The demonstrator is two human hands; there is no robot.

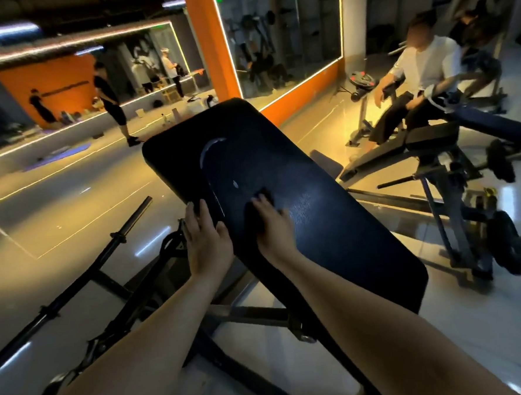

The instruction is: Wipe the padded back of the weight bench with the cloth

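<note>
The black padded back [331, 223] of the weight bench slants up and away from me in the middle of the head view. My right hand [271, 224] lies flat on the pad, pressing a dark cloth [263, 197] that shows only past the fingertips. My left hand [205, 235] grips the pad's left edge, fingers curled over it. A curved wet streak [209, 151] shines on the pad's upper part.
A black barbell bar [98, 259] and the bench's frame [254, 316] lie low on the left. Another bench machine [452, 167] stands close on the right, with a seated person [422, 71] behind it. A person [111, 99] stands far left by the mirrors.
</note>
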